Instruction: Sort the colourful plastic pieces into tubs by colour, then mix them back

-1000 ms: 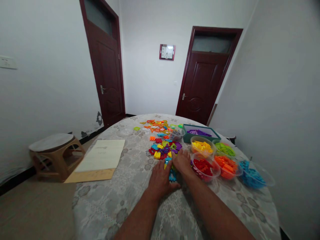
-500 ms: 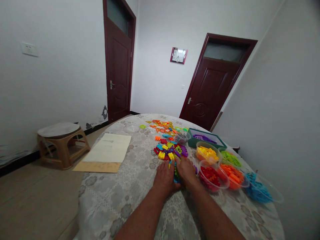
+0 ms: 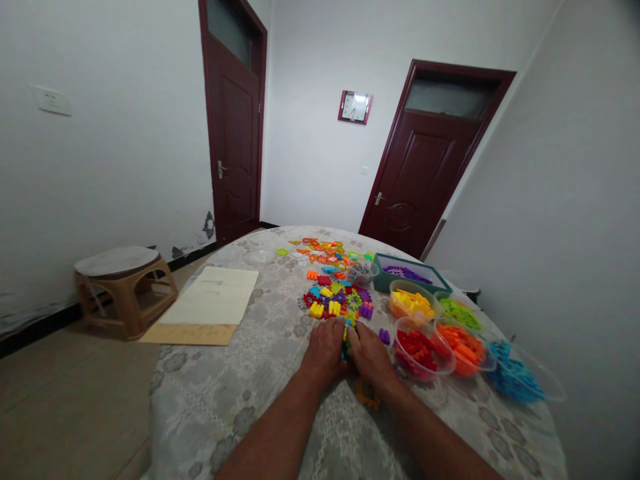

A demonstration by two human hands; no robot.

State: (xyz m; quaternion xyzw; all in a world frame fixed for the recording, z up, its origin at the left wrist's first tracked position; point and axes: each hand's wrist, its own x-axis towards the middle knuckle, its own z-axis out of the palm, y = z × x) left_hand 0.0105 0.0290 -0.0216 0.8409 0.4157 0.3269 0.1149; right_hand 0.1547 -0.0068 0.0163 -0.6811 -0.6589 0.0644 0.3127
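Note:
Near the middle of the table, my left hand [image 3: 325, 348] and my right hand [image 3: 369, 355] close in from both sides on a small cluster of plastic building pieces [image 3: 346, 339] in blue, green and yellow. The fingers hide most of it. Just beyond lies a wide, flat assembly of toothed pieces [image 3: 330, 292] in red, blue, green and purple, with yellow pieces [image 3: 317, 310] at its near edge. A purple piece [image 3: 385, 337] sits to the right of my right hand. Partly behind the right wrist is an orange-yellow frame-shaped piece [image 3: 367, 393].
Tubs of yellow [image 3: 413, 305], red [image 3: 424, 353], orange [image 3: 465, 347], green [image 3: 459, 313] and blue pieces [image 3: 515, 373] line the right side. A green-rimmed box [image 3: 383, 280] holds purple ones. Orange pieces [image 3: 320, 253] lie scattered at the back. Paper sheets [image 3: 215, 297] lie left.
Both hands, still on the cluster, have drawn slightly left and closer together. The purple piece and the orange-yellow frame piece by my right hand now show more.

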